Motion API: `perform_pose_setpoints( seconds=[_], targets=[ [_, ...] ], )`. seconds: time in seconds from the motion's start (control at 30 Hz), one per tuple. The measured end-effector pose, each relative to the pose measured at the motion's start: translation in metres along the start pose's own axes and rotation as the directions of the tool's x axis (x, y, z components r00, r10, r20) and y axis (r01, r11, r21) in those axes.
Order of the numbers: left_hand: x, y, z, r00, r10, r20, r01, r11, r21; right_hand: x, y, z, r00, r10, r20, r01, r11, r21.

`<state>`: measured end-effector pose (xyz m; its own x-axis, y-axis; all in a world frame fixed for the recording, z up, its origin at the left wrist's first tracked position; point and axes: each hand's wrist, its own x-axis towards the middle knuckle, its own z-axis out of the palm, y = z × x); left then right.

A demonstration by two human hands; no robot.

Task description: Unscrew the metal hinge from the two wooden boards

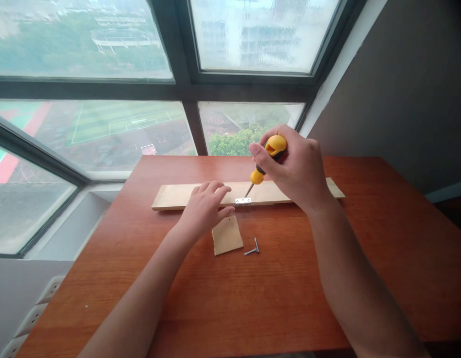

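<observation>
A long pale wooden board (170, 196) lies crosswise on the table. On its front edge sits a small silver hinge (243, 201) with screw holes. My right hand (295, 166) grips a yellow and black screwdriver (257, 175) by its handle, tilted, its tip down at or just above the hinge. My left hand (206, 206) rests over the board left of the hinge, fingers apart and holding nothing. A small square wood piece (228, 237) lies in front of the board, partly beneath the left thumb. Beside it are two loose screws (253, 247).
The brown wooden table (223, 308) stands against dark-framed windows (185, 92). A dark grey wall (402, 99) rises at the right. White power sockets (31, 318) line the lower left, next to the table's edge.
</observation>
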<state>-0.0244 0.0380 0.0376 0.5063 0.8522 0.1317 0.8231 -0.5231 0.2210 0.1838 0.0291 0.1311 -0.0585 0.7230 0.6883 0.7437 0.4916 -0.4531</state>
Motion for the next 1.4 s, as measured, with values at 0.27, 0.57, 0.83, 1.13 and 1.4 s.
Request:
perform_pose_setpoints(
  seconds=[0.27, 0.57, 0.83, 1.13, 1.4],
  targets=[
    [0.018, -0.023, 0.021, 0.992, 0.119, 0.04, -0.118, 0.993, -0.024, -0.002, -0.003, 0.006, 1.0, -0.005, 0.015, 0.005, 1.0, 0.016],
    [0.004, -0.017, 0.021, 0.99, 0.135, 0.038, -0.133, 0.989, -0.058, -0.005, -0.01, 0.008, 0.999, -0.011, 0.049, 0.01, 1.0, 0.017],
    [-0.008, -0.009, 0.018, 0.99, 0.135, 0.051, -0.135, 0.991, 0.003, -0.004, -0.011, -0.001, 0.999, -0.005, 0.047, 0.007, 0.999, -0.038],
    [-0.01, -0.011, 0.019, 0.988, 0.149, 0.032, -0.151, 0.988, 0.037, -0.002, -0.011, -0.011, 0.998, 0.026, 0.051, -0.023, 0.998, -0.064],
    [-0.009, -0.01, 0.017, 0.99, 0.141, 0.026, -0.142, 0.989, 0.044, -0.002, -0.011, -0.008, 0.997, 0.015, 0.075, -0.009, 0.997, -0.076]
  ],
)
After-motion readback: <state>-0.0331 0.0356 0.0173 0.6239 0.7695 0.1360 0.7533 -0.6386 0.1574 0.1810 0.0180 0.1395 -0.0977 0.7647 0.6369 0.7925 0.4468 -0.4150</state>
